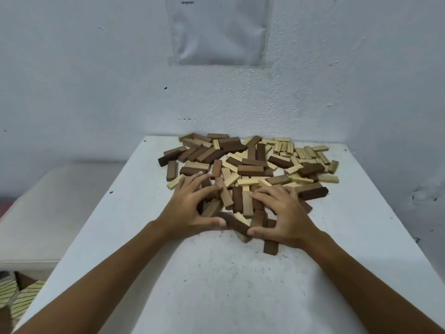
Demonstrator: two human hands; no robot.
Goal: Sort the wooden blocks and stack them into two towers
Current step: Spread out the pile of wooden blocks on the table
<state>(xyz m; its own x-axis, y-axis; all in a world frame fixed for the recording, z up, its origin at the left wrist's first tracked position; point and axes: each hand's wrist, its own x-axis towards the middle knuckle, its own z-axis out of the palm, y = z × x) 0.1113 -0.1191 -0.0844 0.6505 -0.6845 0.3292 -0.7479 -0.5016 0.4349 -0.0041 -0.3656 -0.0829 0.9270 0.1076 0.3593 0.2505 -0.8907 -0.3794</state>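
A loose heap of wooden blocks (250,169), dark brown and pale mixed, sprawls across the far half of the white table (216,285), reaching its back edge. Both hands rest on the heap's near side: left hand (190,208) and right hand (286,213), fingers spread and bent over the blocks, thumbs nearly meeting around a dark block (237,225).

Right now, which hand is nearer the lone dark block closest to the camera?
Right. The right hand sits just above the dark block; the left hand is well off to its left.

Two hands (190,208), one table (216,285), one wall sheet (218,30), blocks (250,169) too many to count.
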